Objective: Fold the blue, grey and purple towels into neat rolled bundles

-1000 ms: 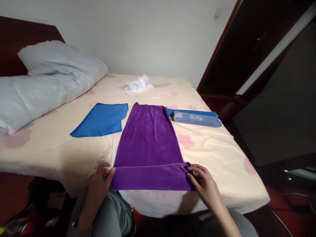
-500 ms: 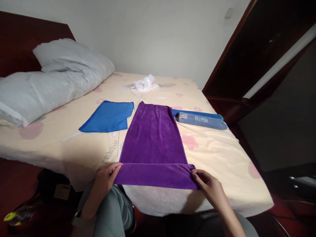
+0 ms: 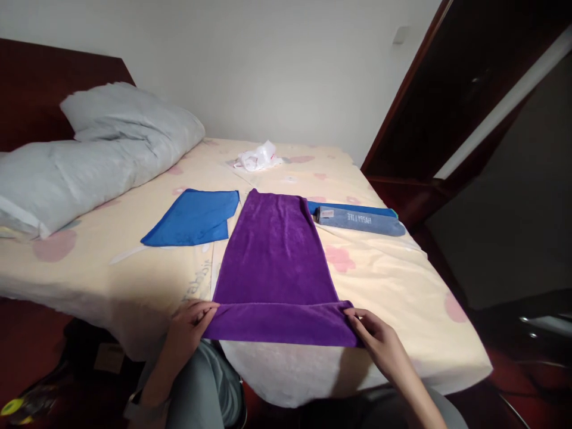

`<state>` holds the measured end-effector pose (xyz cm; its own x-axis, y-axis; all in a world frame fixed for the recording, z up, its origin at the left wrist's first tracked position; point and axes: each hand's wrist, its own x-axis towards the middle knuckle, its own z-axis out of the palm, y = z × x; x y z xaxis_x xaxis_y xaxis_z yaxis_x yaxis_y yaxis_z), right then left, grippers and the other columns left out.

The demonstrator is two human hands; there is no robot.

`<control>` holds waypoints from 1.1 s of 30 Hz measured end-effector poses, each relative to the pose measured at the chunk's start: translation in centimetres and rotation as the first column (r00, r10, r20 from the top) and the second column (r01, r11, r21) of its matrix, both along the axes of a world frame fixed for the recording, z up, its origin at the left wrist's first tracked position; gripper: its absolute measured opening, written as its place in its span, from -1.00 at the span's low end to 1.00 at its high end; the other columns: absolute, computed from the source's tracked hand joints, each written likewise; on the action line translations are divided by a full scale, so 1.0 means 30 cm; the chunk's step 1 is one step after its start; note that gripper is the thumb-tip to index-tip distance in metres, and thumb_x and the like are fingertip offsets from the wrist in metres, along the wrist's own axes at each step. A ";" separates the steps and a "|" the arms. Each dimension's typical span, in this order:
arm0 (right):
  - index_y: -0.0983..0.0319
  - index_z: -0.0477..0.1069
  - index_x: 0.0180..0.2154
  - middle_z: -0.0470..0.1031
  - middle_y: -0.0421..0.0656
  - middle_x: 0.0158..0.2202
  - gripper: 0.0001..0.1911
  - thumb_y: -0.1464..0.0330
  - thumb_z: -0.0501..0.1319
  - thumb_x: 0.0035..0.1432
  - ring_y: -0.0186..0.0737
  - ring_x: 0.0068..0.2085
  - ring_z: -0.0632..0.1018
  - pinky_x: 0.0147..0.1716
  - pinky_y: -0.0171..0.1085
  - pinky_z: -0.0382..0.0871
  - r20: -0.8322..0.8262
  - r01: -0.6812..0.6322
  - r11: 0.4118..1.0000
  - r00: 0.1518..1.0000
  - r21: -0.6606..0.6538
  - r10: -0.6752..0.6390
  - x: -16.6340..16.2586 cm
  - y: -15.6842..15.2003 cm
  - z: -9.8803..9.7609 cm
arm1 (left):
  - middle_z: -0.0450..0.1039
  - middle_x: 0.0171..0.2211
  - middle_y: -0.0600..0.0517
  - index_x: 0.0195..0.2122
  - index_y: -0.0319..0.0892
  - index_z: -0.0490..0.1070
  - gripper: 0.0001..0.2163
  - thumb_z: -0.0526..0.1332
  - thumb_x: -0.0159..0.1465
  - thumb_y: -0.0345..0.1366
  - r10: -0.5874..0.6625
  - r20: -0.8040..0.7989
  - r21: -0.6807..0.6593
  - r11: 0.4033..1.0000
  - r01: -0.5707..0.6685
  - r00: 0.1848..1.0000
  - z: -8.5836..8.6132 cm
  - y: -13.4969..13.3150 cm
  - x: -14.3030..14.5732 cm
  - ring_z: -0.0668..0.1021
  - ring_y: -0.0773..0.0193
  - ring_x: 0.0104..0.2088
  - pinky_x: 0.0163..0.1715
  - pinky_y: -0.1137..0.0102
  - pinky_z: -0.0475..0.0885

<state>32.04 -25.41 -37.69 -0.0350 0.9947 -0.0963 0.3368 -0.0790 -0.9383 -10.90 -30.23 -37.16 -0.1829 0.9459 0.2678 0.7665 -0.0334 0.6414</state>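
Note:
A purple towel point(image 3: 277, 256) lies lengthwise on the bed, its near end folded back over itself in a wide band along the mattress edge. My left hand point(image 3: 190, 330) pinches the left corner of that folded band between thumb and fingers. At the band's right corner, my right hand point(image 3: 378, 336) grips the cloth in the same way. To the left of the towel is a flat blue cloth point(image 3: 192, 217). On the right, a rolled grey towel point(image 3: 361, 221) with "HAPPY LIFE" lettering rests against a blue folded cloth point(image 3: 379, 210).
The bed point(image 3: 379, 280) has a cream sheet with pink prints. A crumpled white plastic bag point(image 3: 259, 157) sits toward the wall. A grey quilt point(image 3: 102, 155) is heaped at the left by the dark headboard point(image 3: 58, 77). A yellow-capped bottle point(image 3: 27, 408) is at the lower left.
Both hands keep their hold on the folded band's corners. The band's upper edge looks slightly less straight. The whole view has shifted a little with the head.

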 end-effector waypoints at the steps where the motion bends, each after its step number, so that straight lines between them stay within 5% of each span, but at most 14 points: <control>1: 0.27 0.51 -0.17 0.57 -0.07 -0.30 -0.46 -0.07 0.23 0.12 -0.14 -0.29 0.55 -0.34 -0.33 0.42 -0.007 -0.005 1.000 1.000 0.000 0.005 0.002 0.000 0.003 | 0.59 -0.25 0.05 -0.30 -0.04 0.59 -0.77 0.18 0.27 -0.09 0.013 0.007 0.026 1.000 -0.014 1.000 0.002 -0.002 0.001 0.60 0.20 -0.18 -0.09 0.33 0.49; 6: 0.26 0.54 -0.18 0.59 -0.05 -0.24 -0.46 -0.08 0.21 0.12 -0.10 -0.24 0.57 -0.31 -0.33 0.44 0.070 -0.004 1.000 0.998 0.004 0.003 0.008 -0.001 -0.007 | 0.57 -0.27 0.06 -0.31 -0.07 0.57 -0.78 0.17 0.29 -0.12 0.029 0.022 0.093 0.995 -0.031 0.999 0.007 0.000 0.009 0.59 0.24 -0.22 -0.14 0.37 0.49; 12: 0.20 0.52 -0.16 0.57 -0.14 -0.45 -0.49 -0.08 0.16 0.15 -0.18 -0.43 0.54 -0.47 -0.36 0.35 0.291 -0.024 0.999 0.956 -0.025 0.030 0.017 -0.002 -0.025 | 0.59 -0.24 0.02 -0.24 -0.09 0.56 -0.79 0.17 0.29 -0.14 -0.066 -0.012 0.059 0.996 0.067 0.998 0.009 0.005 0.015 0.60 0.21 -0.18 -0.12 0.35 0.51; 20: 0.16 0.50 -0.15 0.59 -0.13 -0.43 -0.52 -0.06 0.14 0.15 -0.15 -0.46 0.57 -0.48 -0.33 0.39 0.354 -0.042 0.999 0.934 -0.015 0.045 0.029 -0.005 -0.011 | 0.55 -0.25 0.00 -0.24 -0.09 0.56 -0.77 0.12 0.33 -0.18 -0.067 -0.038 0.077 0.995 0.070 0.997 -0.009 -0.001 0.008 0.59 0.22 -0.20 -0.15 0.36 0.52; 23: 0.11 0.52 -0.17 0.56 -0.09 -0.34 -0.62 0.00 0.15 0.17 -0.07 -0.36 0.58 -0.38 -0.24 0.45 0.466 -0.067 0.990 0.885 0.128 0.000 0.024 -0.008 0.009 | 0.52 -0.25 -0.02 -0.18 -0.09 0.56 -0.76 0.09 0.35 -0.24 -0.094 -0.126 0.102 0.989 0.107 0.988 -0.020 -0.009 -0.009 0.58 0.23 -0.19 -0.12 0.35 0.50; 26: 0.09 0.53 -0.13 0.48 -0.02 -0.17 -0.70 0.12 0.18 0.19 0.02 -0.13 0.54 -0.13 -0.11 0.46 0.534 -0.243 0.927 0.844 0.285 0.057 0.011 -0.025 0.041 | 0.48 -0.19 -0.04 -0.05 -0.07 0.52 -0.71 0.05 0.33 -0.33 -0.154 -0.241 0.069 0.982 0.175 0.958 -0.030 -0.024 -0.034 0.56 0.21 -0.14 -0.07 0.34 0.49; 29: 0.02 0.49 -0.03 0.40 -0.05 0.02 -0.63 0.30 0.29 0.08 0.05 0.06 0.43 0.02 -0.06 0.39 0.594 -0.467 0.856 0.761 0.223 0.260 0.000 -0.044 0.055 | 0.45 -0.11 -0.04 0.09 0.01 0.44 -0.57 0.09 0.23 -0.43 -0.201 -0.359 0.006 0.976 0.218 0.911 -0.045 -0.035 -0.059 0.52 0.17 -0.05 -0.01 0.31 0.46; 33: -0.01 0.44 0.04 0.35 -0.11 0.14 -0.45 0.48 0.25 -0.02 0.05 0.13 0.38 0.07 -0.03 0.37 0.607 -0.486 0.855 0.739 0.179 0.293 0.005 -0.042 0.044 | 0.43 -0.10 -0.01 0.14 0.08 0.41 -0.52 0.16 0.18 -0.40 -0.205 -0.420 0.001 0.974 0.226 0.884 -0.064 -0.031 -0.081 0.52 0.16 -0.06 -0.02 0.31 0.46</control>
